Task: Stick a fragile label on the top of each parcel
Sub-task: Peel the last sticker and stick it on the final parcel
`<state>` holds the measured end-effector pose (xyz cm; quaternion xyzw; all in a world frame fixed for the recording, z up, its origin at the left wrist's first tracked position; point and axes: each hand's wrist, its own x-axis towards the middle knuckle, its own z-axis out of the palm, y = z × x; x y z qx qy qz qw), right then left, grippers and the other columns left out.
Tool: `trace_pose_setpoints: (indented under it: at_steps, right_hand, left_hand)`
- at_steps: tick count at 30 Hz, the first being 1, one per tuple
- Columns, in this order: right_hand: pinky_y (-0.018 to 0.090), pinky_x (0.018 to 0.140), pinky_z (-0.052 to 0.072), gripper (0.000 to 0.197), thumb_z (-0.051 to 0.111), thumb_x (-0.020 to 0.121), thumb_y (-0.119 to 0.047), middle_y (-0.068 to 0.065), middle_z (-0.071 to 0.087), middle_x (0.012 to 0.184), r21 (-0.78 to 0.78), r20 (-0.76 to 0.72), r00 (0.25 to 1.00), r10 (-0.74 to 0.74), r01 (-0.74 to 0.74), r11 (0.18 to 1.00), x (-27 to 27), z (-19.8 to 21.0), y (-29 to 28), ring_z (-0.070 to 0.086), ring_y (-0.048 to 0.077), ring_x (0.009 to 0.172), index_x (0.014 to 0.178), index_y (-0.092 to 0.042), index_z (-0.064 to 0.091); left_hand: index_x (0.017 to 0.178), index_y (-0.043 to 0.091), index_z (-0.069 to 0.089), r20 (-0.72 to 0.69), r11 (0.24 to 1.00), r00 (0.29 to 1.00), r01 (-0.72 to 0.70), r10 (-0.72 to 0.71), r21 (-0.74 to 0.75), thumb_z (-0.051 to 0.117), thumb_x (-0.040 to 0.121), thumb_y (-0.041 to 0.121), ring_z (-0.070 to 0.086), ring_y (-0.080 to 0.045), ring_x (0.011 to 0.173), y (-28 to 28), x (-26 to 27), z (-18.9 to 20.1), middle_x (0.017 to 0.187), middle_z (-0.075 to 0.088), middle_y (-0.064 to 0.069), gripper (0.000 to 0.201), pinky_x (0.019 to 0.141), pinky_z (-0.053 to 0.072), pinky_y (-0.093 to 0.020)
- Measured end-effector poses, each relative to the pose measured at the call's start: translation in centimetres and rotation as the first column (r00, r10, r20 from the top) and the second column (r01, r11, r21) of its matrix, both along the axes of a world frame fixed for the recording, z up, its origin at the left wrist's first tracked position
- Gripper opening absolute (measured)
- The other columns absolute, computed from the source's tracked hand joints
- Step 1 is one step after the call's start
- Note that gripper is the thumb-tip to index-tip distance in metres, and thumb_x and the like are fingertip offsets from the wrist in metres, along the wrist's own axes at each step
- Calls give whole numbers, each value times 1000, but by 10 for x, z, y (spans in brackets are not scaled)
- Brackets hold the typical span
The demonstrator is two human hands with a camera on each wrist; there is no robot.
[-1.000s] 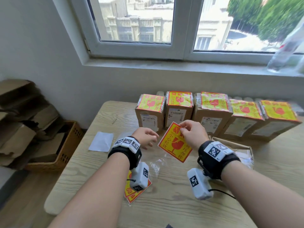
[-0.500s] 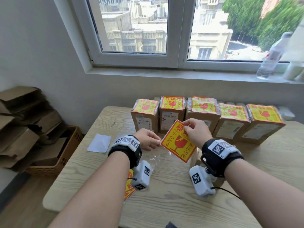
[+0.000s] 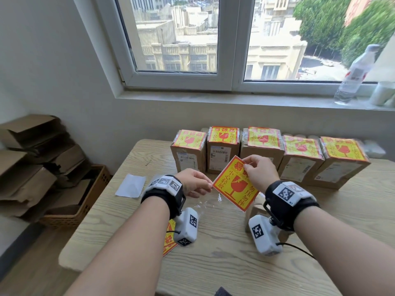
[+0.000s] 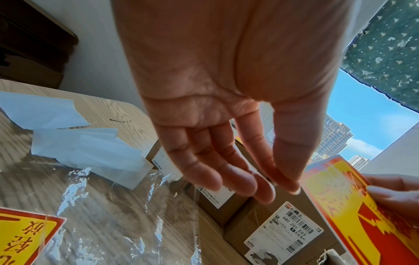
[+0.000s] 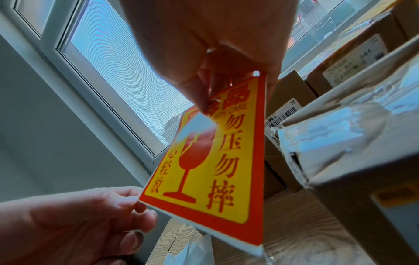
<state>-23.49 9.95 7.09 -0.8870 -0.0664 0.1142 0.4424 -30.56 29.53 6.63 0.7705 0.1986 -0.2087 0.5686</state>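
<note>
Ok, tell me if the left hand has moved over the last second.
Yes, slightly: the left hand has shifted right, away from the white paper, its fingertips now at a corner of the label.

Held tilted above the middle of the tabletop: a yellow-and-red fragile label, top corner pinched in the right hand, left corner touched by the fingertips of the left hand. Lined up along the far edge: five brown parcels, each topped with the same label. Lying near the left edge, a white backing sheet; beneath the left wrist, crumpled clear film and more labels; off the tabletop's left side, flattened cardboard in a brown basket.
</note>
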Motion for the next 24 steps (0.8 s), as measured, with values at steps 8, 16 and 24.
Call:
trace_pose_setpoints:
  at_steps: [8,16,24]
  right_hand:
    - [25,73,50,22,59,93,-23,-4,64,105,-49,95,995,-13,18,999,1,-2,-2,61,15,93,115,-23,58]
    - [34,77,59,17,71,83,-32,-2,73,85,48,-3,946,325,-324,945,-7,1,10,70,14,82,93,-19,75]
    - [26,72,58,19,79,75,-34,-1,76,80,112,-36,922,385,-379,919,-11,1,16,72,12,78,87,-19,78]
  left_hand:
    - [79,13,70,9,1000,1000,-12,12,-23,65,86,5,58,-7,61,0,-1,3,72,71,0,11,62,50,-20]
    - [79,15,71,79,998,996,-27,31,-49,68,84,7,58,-7,64,-3,2,11,77,67,-2,10,61,52,-17]
    - [84,20,73,105,999,994,-3,8,-49,70,83,13,63,-10,80,-3,3,10,85,70,-1,8,84,54,-30]
